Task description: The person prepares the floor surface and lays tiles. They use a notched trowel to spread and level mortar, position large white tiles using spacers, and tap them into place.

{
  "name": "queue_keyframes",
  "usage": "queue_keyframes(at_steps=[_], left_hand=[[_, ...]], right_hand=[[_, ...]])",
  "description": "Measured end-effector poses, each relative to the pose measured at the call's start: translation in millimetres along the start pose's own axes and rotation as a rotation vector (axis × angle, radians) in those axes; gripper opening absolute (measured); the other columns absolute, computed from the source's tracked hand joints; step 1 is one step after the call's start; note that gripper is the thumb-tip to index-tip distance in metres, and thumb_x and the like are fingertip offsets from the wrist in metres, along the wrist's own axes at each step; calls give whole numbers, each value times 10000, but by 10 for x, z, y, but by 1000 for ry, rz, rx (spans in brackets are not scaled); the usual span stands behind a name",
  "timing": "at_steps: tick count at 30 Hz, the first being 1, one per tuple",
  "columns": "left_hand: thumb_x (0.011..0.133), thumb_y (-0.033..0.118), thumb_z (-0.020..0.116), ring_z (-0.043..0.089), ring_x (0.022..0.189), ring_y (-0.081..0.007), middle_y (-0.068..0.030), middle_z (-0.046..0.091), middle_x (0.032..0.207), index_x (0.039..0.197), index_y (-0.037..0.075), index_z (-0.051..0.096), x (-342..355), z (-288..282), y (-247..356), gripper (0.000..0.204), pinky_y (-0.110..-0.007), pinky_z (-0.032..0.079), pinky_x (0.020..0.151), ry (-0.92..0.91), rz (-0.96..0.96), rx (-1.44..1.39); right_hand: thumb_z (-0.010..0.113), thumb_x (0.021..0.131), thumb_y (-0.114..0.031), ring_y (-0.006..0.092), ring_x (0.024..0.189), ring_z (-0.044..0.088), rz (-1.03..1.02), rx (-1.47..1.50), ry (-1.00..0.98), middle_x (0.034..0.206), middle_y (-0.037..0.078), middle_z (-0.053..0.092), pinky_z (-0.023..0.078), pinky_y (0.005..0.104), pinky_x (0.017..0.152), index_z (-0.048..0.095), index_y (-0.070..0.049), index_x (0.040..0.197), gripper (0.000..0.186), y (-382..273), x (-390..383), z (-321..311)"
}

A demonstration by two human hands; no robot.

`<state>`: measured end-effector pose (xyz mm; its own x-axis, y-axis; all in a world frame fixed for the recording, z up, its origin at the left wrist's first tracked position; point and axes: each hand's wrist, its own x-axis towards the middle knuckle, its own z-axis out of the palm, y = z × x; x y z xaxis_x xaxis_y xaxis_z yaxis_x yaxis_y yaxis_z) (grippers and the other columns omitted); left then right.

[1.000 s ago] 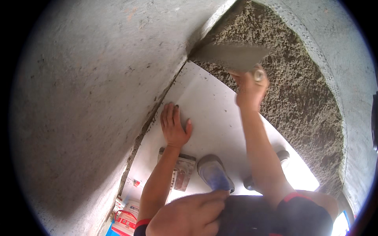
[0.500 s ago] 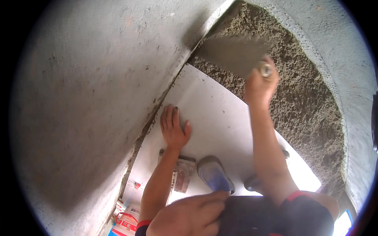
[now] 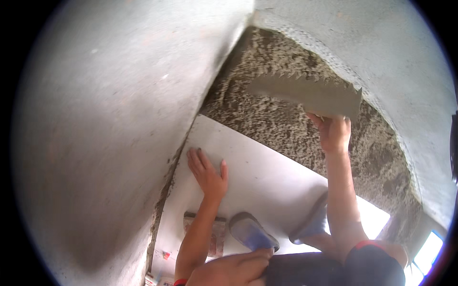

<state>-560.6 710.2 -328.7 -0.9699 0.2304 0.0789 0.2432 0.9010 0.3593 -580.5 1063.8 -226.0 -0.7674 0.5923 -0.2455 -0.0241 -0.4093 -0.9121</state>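
Note:
My right hand [image 3: 336, 134] is closed around the handle of a wide, flat trowel [image 3: 315, 97]. The trowel hangs over the rough grey-brown mortar bed [image 3: 272, 124], its long ragged edge facing away from me. Whether the blade touches the mortar, I cannot tell; my fingers hide most of the handle. On the white tile [image 3: 257, 167], my left hand [image 3: 209, 176] lies flat with its fingers stretched out, close to the tile's left edge.
A grey wall [image 3: 109, 133] rises on the left, and another grey wall [image 3: 381, 62] curves around the far right. My shoes [image 3: 250, 231] rest on the tile. Partly behind my left forearm lies a brownish rectangular block [image 3: 218, 236].
The view has shifted, so the tile sits lower in it. My right hand has swung the trowel rightward and turned it, bringing its ragged edge into sight. My left hand stays on the tile.

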Motion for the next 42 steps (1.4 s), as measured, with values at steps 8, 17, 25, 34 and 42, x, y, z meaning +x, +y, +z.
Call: queue_keyframes(at_steps=[8, 17, 25, 34, 42], left_hand=[[1000, 565, 417, 76, 1498, -474, -349, 120, 1588, 1499, -147, 209, 1056, 460, 658, 894, -553, 113, 1214, -48, -80, 161], [1023, 508, 427, 240, 1464, -445, -276, 238, 1585, 1507, -60, 291, 995, 500, 566, 758, -562, 224, 1181, 85, 114, -205], [1010, 337, 520, 326, 1415, -453, -272, 303, 1543, 1445, -40, 366, 806, 174, 110, 596, -538, 308, 1143, 13, 179, -354], [997, 321, 538, 406, 1370, -409, -222, 445, 1465, 1368, -24, 462, 790, 262, 91, 512, -524, 349, 1108, 106, 113, -298], [978, 324, 565, 377, 1396, -407, -217, 423, 1482, 1349, -25, 475, 796, 235, 8, 517, -521, 339, 1124, 40, 192, -167]], right_hand=[[596, 998, -269, 293, 921, 668, 431, -56, 113, 1055, 173, 602, 598, 348, 831, 504, 41, 1239, 403, 70, -12, -951], [515, 1020, -487, 122, 622, 516, 662, -251, 15, 751, 44, 538, 457, 286, 583, 536, -27, 1231, 506, -488, -290, -332], [555, 981, -251, 153, 667, 545, 521, -380, 285, 785, 23, 539, 486, 343, 573, 566, -65, 1097, 220, -674, -846, -1306], [576, 889, -143, 193, 559, 566, 546, -325, 692, 702, 85, 559, 423, 331, 418, 511, -48, 888, 114, 11, -478, -1377], [594, 894, -151, 151, 507, 515, 440, -992, 554, 691, 49, 535, 402, 306, 410, 547, -44, 884, 117, -182, -819, -1133]])
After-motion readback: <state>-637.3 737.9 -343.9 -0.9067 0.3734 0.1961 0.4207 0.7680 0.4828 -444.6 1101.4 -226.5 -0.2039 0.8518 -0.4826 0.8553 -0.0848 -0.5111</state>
